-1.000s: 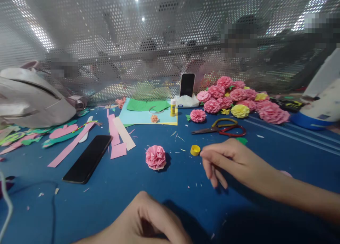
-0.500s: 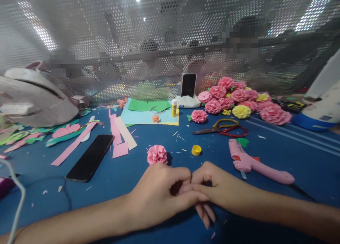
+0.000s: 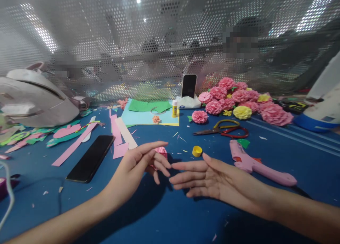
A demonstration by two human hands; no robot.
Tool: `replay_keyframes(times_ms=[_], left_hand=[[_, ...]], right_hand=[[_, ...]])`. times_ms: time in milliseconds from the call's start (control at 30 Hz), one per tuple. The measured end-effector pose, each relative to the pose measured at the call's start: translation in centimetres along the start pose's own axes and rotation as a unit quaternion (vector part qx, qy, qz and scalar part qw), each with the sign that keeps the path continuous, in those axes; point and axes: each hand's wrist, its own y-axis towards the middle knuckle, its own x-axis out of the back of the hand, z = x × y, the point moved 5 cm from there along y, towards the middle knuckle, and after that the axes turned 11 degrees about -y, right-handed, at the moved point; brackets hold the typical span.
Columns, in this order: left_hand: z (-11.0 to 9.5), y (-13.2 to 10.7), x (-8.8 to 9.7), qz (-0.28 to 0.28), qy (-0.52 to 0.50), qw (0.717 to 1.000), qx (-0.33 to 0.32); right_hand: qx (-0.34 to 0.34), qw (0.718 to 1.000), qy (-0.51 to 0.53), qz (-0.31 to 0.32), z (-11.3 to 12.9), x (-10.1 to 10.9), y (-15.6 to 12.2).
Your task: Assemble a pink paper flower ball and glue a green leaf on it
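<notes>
My left hand (image 3: 142, 166) hovers over the blue table with its fingers loosely stretched and nothing in them. Behind its fingers, partly hidden, lies a pink folded-paper flower (image 3: 161, 151). My right hand (image 3: 212, 178) is open, palm turned inward, fingers pointing left, almost meeting the left fingertips. Just beyond the right thumb is a yellow glue-stick cap (image 3: 197, 151). To the right of that hand rests a pink hot glue gun (image 3: 261, 166). Scissors (image 3: 221, 128) with one yellow and one red handle lie past the cap.
Pink and yellow paper flowers (image 3: 241, 98) are heaped at the back right. A glue stick (image 3: 174, 108) stands on coloured paper sheets (image 3: 138, 118). Left are a black phone (image 3: 90, 159), pink strips (image 3: 75, 143) and a pale bag (image 3: 39, 98). Another phone (image 3: 189, 86) leans upright before a perforated metal screen (image 3: 119, 42).
My hands were clasped together at the table's front; now they have come apart with fingers spread. The left hand now covers much of the pink flower.
</notes>
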Motion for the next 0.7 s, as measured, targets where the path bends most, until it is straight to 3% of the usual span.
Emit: replay_keyframes(times_ms=[167,333,400,500,600,700], left_hand=[[0.3,-1.1,-0.5,-0.013,-0.002,1.000,-0.017],[1.0,-1.6,-2.2,0.029,0.013,0.997,0.066],[1.3,-1.5,-2.4,0.028,0.026,0.997,0.070],[1.6,-1.4,-2.2,-0.005,0.049,0.997,0.063],[1.7,-1.3,-2.0,-0.035,0.023,0.997,0.057],[1.4,-1.4,-2.3,-0.035,0.006,0.999,0.037]], right_hand=[[0.002,1.000,0.012,0.018,-0.1,0.0,0.2],[0.041,0.995,-0.089,0.018,0.3,-0.6,-0.2],[0.062,0.987,-0.149,0.013,0.8,-0.9,-0.5],[0.085,0.951,-0.296,0.011,1.8,-1.5,-1.0],[0.106,0.889,-0.444,0.031,3.1,-2.6,-1.5],[0.114,0.846,-0.519,0.036,3.8,-3.3,-2.0]])
